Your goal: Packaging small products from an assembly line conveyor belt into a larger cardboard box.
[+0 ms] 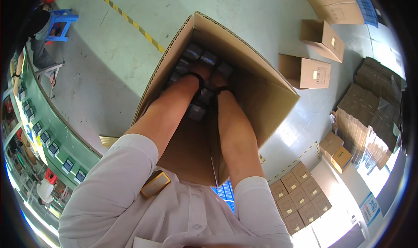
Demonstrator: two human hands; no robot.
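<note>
Reaching left hand [201, 69], right hand [218, 79] among dark blocky packs [197, 112]; can't tell my grip.
Brown cardboard box [263, 89]: room nearer me.

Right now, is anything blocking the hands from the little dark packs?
Nothing visible: the left hand and right hand are down among the small dark packs, inside the open cardboard box.

Open carton [265, 91] was matt, corrugated cardboard. Packs [197, 112] inside the carton looked glossy, plastic-like. Floor [109, 74] around the carton was smooth, semi-gloss. Shirt [109, 174] below the carton was matt cloth. Stool [63, 18] upper left of the carton looked plastic.
</note>
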